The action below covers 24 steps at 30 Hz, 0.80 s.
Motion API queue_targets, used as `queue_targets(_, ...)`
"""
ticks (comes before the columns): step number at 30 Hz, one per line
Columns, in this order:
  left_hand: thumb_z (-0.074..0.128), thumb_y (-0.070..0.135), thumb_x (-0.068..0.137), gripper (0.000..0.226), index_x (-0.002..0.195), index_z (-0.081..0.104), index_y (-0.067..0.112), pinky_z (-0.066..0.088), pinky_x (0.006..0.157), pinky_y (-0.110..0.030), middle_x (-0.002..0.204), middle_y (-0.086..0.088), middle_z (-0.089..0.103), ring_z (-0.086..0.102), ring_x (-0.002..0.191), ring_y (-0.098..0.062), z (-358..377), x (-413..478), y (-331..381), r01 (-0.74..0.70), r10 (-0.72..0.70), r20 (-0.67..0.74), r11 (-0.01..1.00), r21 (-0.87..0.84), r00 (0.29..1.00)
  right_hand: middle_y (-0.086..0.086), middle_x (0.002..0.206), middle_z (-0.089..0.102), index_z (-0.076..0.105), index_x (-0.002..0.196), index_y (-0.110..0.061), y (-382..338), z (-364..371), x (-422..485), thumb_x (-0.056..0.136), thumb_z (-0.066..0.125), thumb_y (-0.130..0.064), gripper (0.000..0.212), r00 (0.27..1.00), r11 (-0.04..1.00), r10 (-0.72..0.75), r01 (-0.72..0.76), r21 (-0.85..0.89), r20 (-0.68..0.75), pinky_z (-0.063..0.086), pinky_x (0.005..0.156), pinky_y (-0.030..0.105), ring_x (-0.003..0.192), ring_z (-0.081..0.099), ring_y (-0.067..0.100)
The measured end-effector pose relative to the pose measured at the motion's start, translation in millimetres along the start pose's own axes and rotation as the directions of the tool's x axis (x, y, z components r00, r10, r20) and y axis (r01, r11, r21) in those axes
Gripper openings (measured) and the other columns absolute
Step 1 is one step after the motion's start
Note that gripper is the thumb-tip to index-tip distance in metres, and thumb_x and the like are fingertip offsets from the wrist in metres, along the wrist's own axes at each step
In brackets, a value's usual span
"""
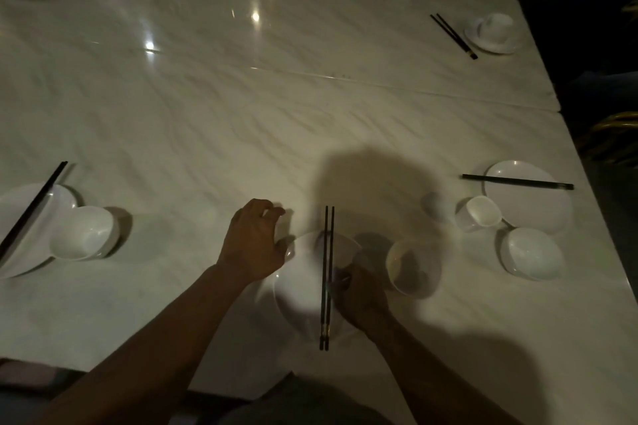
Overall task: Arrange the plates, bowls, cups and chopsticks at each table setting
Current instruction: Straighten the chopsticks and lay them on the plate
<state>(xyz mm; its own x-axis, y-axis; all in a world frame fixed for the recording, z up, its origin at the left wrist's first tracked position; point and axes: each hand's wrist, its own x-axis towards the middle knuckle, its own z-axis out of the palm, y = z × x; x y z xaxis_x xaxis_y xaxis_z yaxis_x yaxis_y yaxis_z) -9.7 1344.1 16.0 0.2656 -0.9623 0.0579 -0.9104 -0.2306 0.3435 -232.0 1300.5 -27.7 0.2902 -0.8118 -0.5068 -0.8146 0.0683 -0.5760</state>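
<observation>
"Hands at the near setting — doing what?"
"Left hand [252, 241], fingers half-curled, sits at the plate [300, 304] left rim; right hand [359, 297] lies by the chopsticks [327, 272] across that plate. Whether either grips, I cannot tell."
"Next?"
"Squaring this place, I'd judge — the bowl [412, 267] just right wants drawing closer."

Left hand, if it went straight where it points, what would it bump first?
The left hand would probably meet only bare table for a long way, then maybe the far chopsticks.

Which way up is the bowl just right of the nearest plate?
Upright: the bowl shows its rim and a shadowed hollow inside, with the open side facing up.
</observation>
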Motion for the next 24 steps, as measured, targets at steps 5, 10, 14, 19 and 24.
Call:
queue_targets(5, 0.057, 0.053, 0.067, 0.077, 0.132, 0.051, 0.012, 0.045, 0.099, -0.046, 0.13, -0.013, 0.052, 0.047, 0.122, -0.032, -4.5, -1.9, -6.0, 0.074, -0.076, 0.113, 0.997, 0.022, 0.991, -0.002, 0.099, 0.064, 0.059, 0.108, -0.017, -10.6, 4.8, -5.2, 0.075, 0.076, -0.05, 0.05, 1.0, 0.998, 0.006, -0.005, -0.059, 0.015, 0.043, 0.067, 0.024, 0.087, 0.061, 0.015)
queue_targets(10, 0.072, 0.04, 0.073, 0.081, 0.141, 0.04, 0.011, 0.045, 0.1, -0.045, 0.142, -0.01, 0.041, 0.037, 0.132, -0.03, -6.2, -4.2, -9.8, 0.121, -0.107, 0.206, 0.991, -0.055, 0.973, -0.004, 0.09, 0.061, 0.059, 0.098, -0.017, -18.8, 10.7, -6.0, 0.076, 0.077, -0.032, 0.032, 0.999, 0.994, 0.05, -0.051, -0.095, -0.014, 0.046, 0.063, 0.024, 0.08, 0.059, 0.014)
queue_targets(14, 0.078, 0.033, 0.071, 0.083, 0.142, 0.039, 0.014, 0.047, 0.098, -0.04, 0.144, -0.007, 0.036, 0.036, 0.133, -0.026, -7.5, -4.2, -13.9, 0.131, -0.115, 0.249, 0.99, -0.049, 0.962, -0.005, 0.087, 0.06, 0.062, 0.097, -0.016, -22.0, 12.0, -7.6, 0.077, 0.077, -0.028, 0.028, 0.998, 0.993, 0.064, -0.067, -0.099, -0.03, 0.033, 0.049, 0.016, 0.068, 0.05, 0.007)
queue_targets(19, 0.078, 0.03, 0.07, 0.082, 0.141, 0.04, 0.014, 0.047, 0.097, -0.039, 0.146, -0.006, 0.035, 0.035, 0.134, -0.026, -7.7, -3.7, -20.1, 0.119, -0.103, 0.245, 0.991, -0.052, 0.964, -0.004, 0.088, 0.061, 0.061, 0.098, -0.016, -24.4, 15.2, -7.7, 0.077, 0.079, -0.026, 0.029, 0.996, 0.993, 0.088, -0.09, -0.074, -0.02, 0.033, 0.047, 0.013, 0.071, 0.054, 0.009)
queue_targets(24, 0.077, 0.033, 0.071, 0.08, 0.14, 0.041, 0.018, 0.047, 0.097, -0.037, 0.146, -0.003, 0.035, 0.037, 0.132, -0.025, -8.3, -0.6, -24.0, 0.103, -0.089, 0.259, 0.994, -0.04, 0.962, -0.001, 0.088, 0.063, 0.058, 0.09, -0.017, -23.0, 18.6, -6.9, 0.073, 0.08, -0.026, 0.029, 0.993, 0.992, 0.118, -0.119, -0.033, -0.024, 0.04, 0.049, 0.019, 0.071, 0.057, 0.011)
